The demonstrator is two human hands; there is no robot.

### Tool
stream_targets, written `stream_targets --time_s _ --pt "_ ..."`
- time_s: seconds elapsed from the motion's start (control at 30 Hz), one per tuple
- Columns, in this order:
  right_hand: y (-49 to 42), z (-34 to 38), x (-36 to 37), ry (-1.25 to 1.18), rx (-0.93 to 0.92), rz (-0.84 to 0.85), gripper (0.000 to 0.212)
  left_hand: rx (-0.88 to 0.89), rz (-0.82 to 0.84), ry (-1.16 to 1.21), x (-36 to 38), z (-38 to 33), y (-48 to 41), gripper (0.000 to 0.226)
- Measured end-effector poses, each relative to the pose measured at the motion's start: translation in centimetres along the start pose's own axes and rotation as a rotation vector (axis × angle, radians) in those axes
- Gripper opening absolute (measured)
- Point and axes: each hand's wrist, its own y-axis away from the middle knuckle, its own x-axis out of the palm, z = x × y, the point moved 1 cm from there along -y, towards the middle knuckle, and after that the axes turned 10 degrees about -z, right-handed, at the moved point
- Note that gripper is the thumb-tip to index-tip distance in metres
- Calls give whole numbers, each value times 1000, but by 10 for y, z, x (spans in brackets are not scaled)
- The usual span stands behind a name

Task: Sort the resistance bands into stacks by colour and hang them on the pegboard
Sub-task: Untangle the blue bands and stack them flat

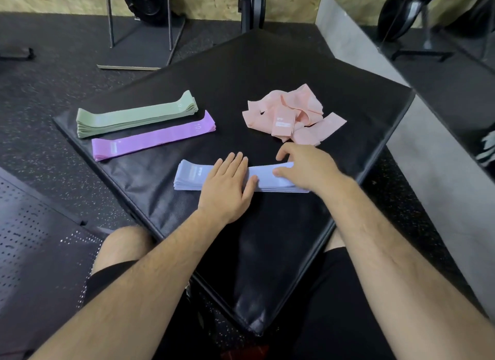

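Three stacks: green bands [136, 115] far left, purple bands [154, 135] just nearer, blue bands [235, 178] nearest, squared for hanging
Hands: left hand [227, 184] flat, pinning blue stack; right hand [308, 169] pinching its right end
Unsorted: pink bands [292, 117] heaped far right
Surface: black padded surface [267, 72]
Room: speckled gym floor [53, 72]; perforated pegboard [34, 233] lies near left

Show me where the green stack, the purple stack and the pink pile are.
green stack [136, 115], head view, middle of top band
purple stack [154, 136], head view, middle of top band
pink pile [290, 115], head view, centre of heap
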Motion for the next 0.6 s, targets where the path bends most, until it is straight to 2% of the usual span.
stream_targets --time_s 0.17,0.3,0.4,0.47,0.53,0.6 --pt "27 -27 40 -128 -49 -295 8 15 7 -18 5 3 -1 67" --pt "37 -39 65 -300 -90 -505 8 16 7 -19 4 2 -1 64" --pt "37 -44 73 -351 -94 -544 9 24 4 16 2 2 1 59" --pt "36 -44 75 -354 -92 -547 9 46 -57 -1 0 1 2 55" --pt "35 -43 77 -344 -92 -554 11 162 -168 -72 -4 -4 3 51" --pt "36 -43 78 -317 -105 -573 12 379 -229 -102 -2 -16 4 48"
